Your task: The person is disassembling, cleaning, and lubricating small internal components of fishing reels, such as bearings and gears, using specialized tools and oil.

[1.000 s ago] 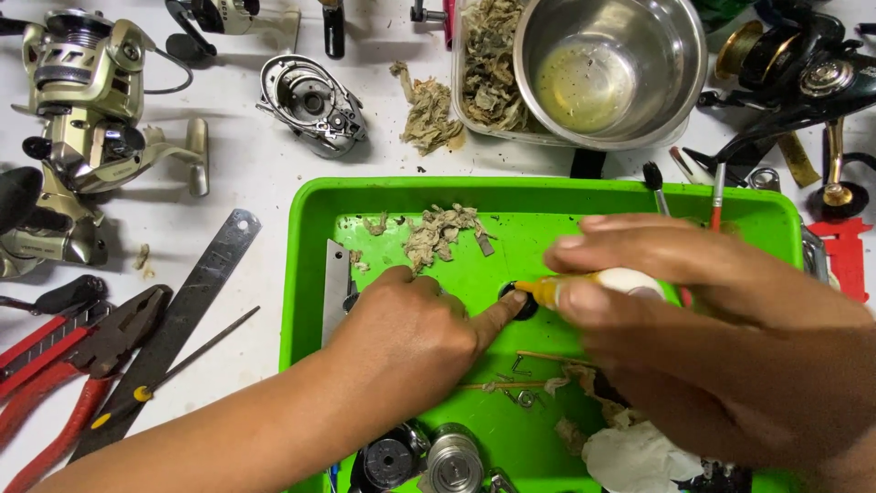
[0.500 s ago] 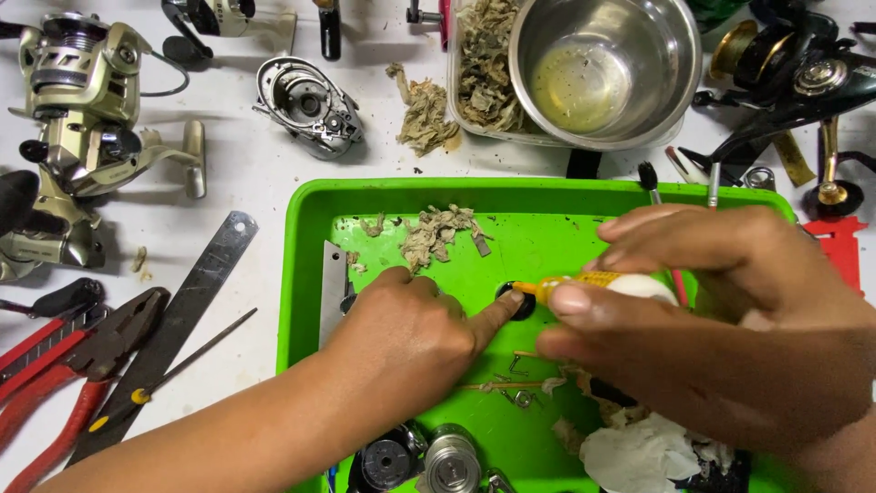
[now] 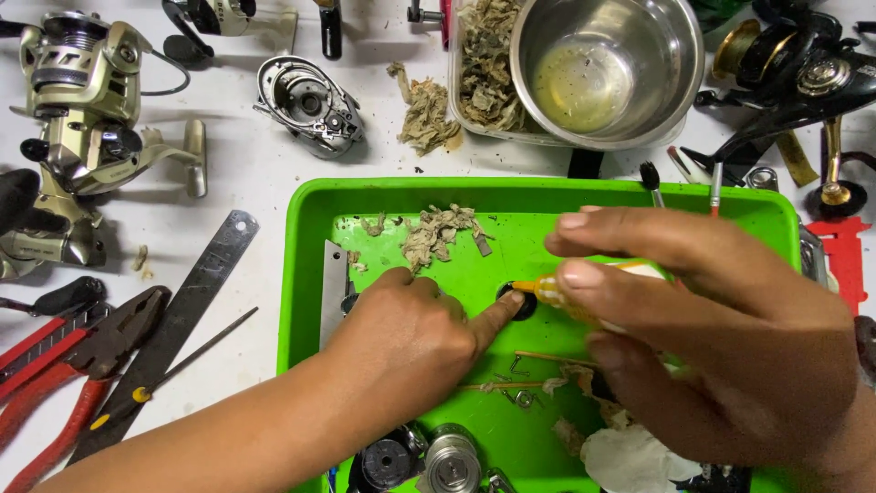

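— Over the green tray (image 3: pixel 306 274), what are the two hands doing?

— Right hand (image 3: pixel 721 338) is closed around a small squeeze bottle (image 3: pixel 593 290), thumb and forefinger pinching it near its orange nozzle; the nozzle tip points left and meets a small dark round part (image 3: pixel 522 301) lying on the tray floor.

— And the other?

— Left hand (image 3: pixel 411 333) rests palm down on the tray, holding nothing; its forefinger is stretched out and presses the near edge of that dark part, just below the nozzle tip.

— So the part sits outside both grips?

— Yes; it lies flat between the fingertip and the nozzle, touched by both; shredded paper scraps (image 3: pixel 438 233) lie just behind it; a steel bowl (image 3: pixel 598 68) stands beyond the tray; red pliers (image 3: pixel 64 374) and a steel ruler (image 3: pixel 178 319) lie well apart on the left.
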